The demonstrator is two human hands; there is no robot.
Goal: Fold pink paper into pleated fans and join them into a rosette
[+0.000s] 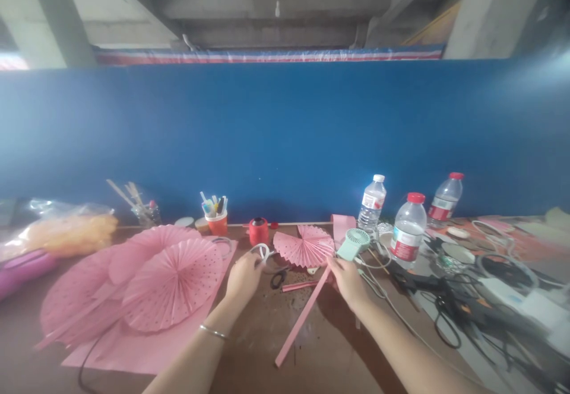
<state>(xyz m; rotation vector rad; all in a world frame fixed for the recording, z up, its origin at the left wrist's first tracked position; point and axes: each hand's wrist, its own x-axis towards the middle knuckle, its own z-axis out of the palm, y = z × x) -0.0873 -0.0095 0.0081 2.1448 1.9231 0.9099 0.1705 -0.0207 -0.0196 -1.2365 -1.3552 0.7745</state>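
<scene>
My left hand (244, 274) has its fingers closed at a white looped thing (263, 253), perhaps a handle; its other end is hidden. In my right hand (350, 284) is a narrow pink paper strip (303, 320), pinched near its upper end and slanting down to the left. Just beyond the strip lies a partly spread, pleated pink paper fan (300, 248) with small punched holes. Between the hands, a black loop (278, 279) and a folded pink strip (299, 286) rest on the brown table (249, 352).
Large pleated pink fans (178, 287) lie on pink paper at left. At the back stand a red container (258, 231) and an orange-and-white cup (217, 223) of pens. A mint handheld fan (354, 242), water bottles (407, 231) and tangled cables (449, 323) occupy the right.
</scene>
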